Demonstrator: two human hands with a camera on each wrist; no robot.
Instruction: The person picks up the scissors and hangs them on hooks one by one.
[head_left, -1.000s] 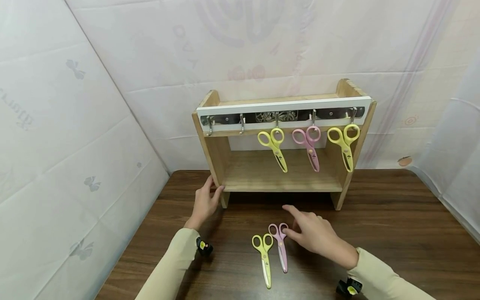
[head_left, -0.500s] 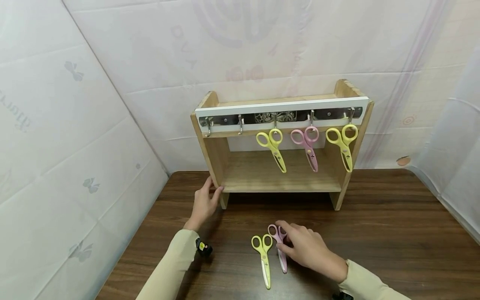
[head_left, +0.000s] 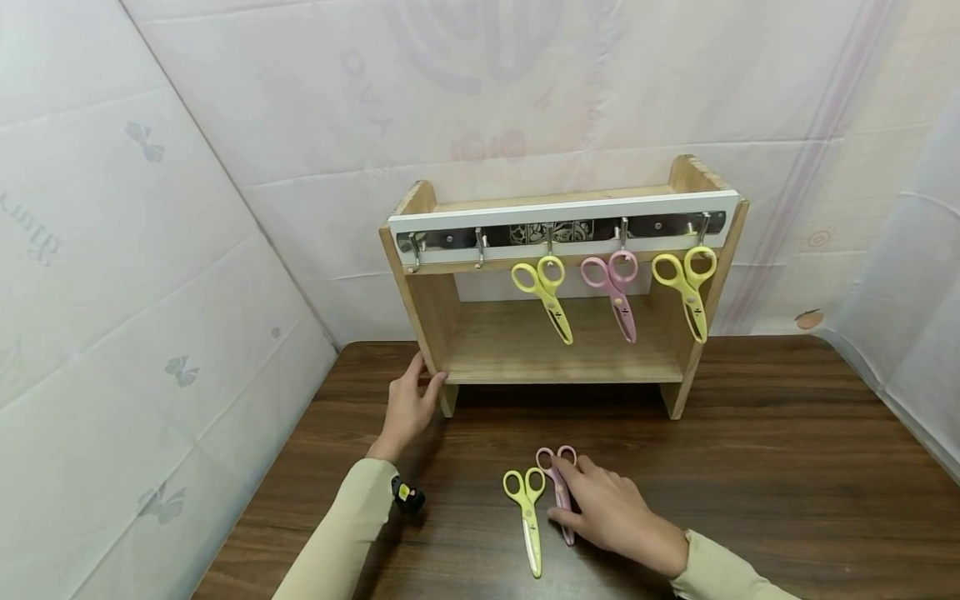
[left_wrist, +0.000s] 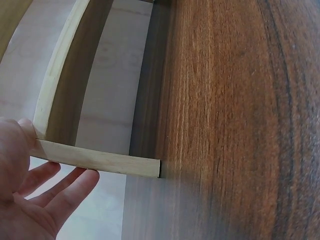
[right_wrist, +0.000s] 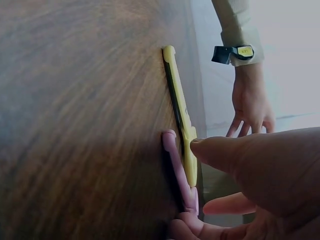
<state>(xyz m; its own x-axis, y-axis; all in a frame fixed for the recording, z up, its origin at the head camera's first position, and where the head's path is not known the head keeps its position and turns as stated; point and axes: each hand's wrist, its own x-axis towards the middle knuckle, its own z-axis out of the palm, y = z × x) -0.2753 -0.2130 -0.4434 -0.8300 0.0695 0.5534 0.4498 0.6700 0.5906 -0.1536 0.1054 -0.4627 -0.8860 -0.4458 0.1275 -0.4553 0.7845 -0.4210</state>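
Observation:
My left hand (head_left: 407, 407) holds the lower left side panel of a wooden shelf (head_left: 566, 342). In the left wrist view its thumb is on one face of the panel (left_wrist: 100, 159) and its fingers are on the other. My right hand (head_left: 615, 512) is over pink scissors (head_left: 562, 497) lying on the table, fingers spread and partly covering them. From the right wrist, fingertips touch or nearly touch the pink scissors (right_wrist: 176, 162), while the thumb stands off them. Yellow scissors (head_left: 530, 521) lie just to their left, handles toward the shelf.
A white rail (head_left: 442, 225) with several metal hooks runs across the shelf's top front. Yellow scissors (head_left: 552, 310), pink scissors (head_left: 621, 304) and more yellow scissors (head_left: 690, 296) hang from its middle and right hooks. Beneath is a dark wooden table (head_left: 787, 467), with pale cloth walls (head_left: 315, 125) around it.
My right hand has come down and back toward me onto the pink scissors on the table. My left hand stays at the shelf's side panel. The scissors have not visibly moved.

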